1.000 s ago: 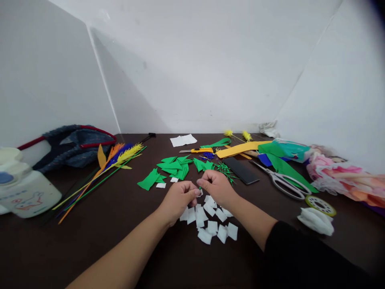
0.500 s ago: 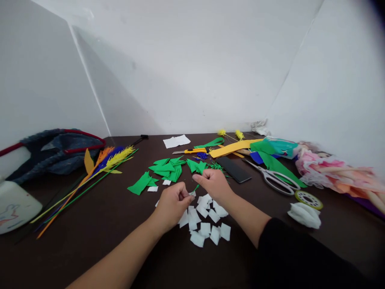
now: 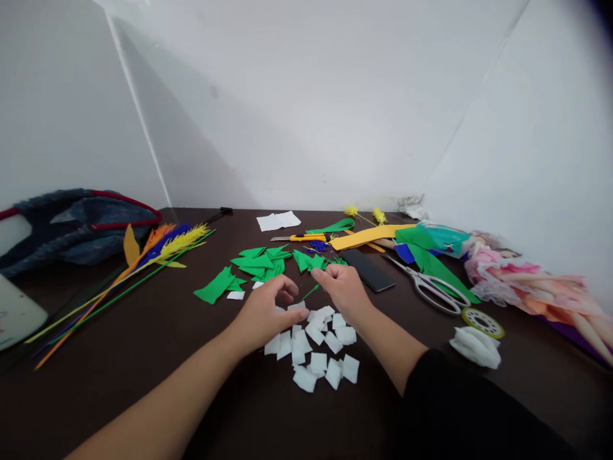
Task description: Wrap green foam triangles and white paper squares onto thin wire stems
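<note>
Thin green strip [image 3: 310, 292] between the two hands, slanting, upper end right at the right fingertips, lower end near white squares. Gripped or not by the right hand [image 3: 345, 292]: cannot tell; thumb and fingers curled close together. Left hand [image 3: 265, 316] partly open, thumb apart from curled fingers, nothing visible in the gap, nearest to the strip's lower end and the white squares [image 3: 318, 362]. Loosely scattered below and between the hands, some overlapping.

Just beyond the hands: green paper pieces [image 3: 256, 262], heaped and pointed, with a few more white squares beside. Farther back: blue shreds [image 3: 318, 245], yellow utility knife [image 3: 306, 237] with blade out, creased white sheet [image 3: 278, 221], green loop [image 3: 335, 226].

To the right: flat black slab [image 3: 371, 271], wide yellow strip [image 3: 373, 236], yellow tufts [image 3: 378, 216], scissors [image 3: 433, 287] partly over green material, tape roll [image 3: 483, 322], white wad [image 3: 476, 347] just beside it, doll [image 3: 527, 271] in pink and orange lying down.

To the left: feathery stems [image 3: 167, 246] in orange, blue, yellow; dark blue cloth item [image 3: 76, 230] with red edging; whitish container [image 3: 16, 313], cut off at frame edge. All on dark table [image 3: 119, 358].
</note>
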The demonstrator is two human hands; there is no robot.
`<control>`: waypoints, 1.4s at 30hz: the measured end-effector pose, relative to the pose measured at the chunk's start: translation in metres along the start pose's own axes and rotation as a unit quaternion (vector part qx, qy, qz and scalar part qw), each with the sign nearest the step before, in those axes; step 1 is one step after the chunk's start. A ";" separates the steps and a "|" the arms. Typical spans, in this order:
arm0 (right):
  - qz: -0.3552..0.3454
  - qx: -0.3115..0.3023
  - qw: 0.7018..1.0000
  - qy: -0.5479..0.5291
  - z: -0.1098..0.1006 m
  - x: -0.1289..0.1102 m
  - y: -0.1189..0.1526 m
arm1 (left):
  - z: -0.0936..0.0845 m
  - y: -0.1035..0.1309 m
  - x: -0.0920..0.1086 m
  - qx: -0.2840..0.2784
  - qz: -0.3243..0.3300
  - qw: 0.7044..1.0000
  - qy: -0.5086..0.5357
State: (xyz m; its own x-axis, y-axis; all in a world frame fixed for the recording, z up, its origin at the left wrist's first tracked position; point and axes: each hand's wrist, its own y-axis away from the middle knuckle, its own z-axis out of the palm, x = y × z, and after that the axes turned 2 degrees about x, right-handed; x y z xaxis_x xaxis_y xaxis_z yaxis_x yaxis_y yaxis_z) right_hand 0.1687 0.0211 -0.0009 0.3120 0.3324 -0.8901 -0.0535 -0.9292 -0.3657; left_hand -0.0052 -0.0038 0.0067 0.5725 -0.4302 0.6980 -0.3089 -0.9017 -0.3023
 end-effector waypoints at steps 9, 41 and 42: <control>0.013 -0.038 0.996 -0.079 0.012 0.001 0.006 | 0.012 -0.004 0.006 0.028 0.010 0.999 -0.020; -0.117 -0.060 0.985 0.111 0.009 -0.005 0.014 | 0.009 0.000 0.009 0.042 0.082 0.991 -0.095; -0.111 -0.061 0.985 0.116 0.009 -0.005 0.014 | 0.009 0.000 0.008 0.045 0.094 0.988 -0.109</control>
State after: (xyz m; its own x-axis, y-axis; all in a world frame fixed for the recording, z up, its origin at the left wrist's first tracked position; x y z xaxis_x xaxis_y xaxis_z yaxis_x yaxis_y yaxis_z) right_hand 0.1573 0.0078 -0.0039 0.5125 0.4967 -0.7004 0.1498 -0.8550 -0.4966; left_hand 0.0068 -0.0077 0.0066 0.6646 -0.5810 0.4699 -0.3620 -0.8005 -0.4778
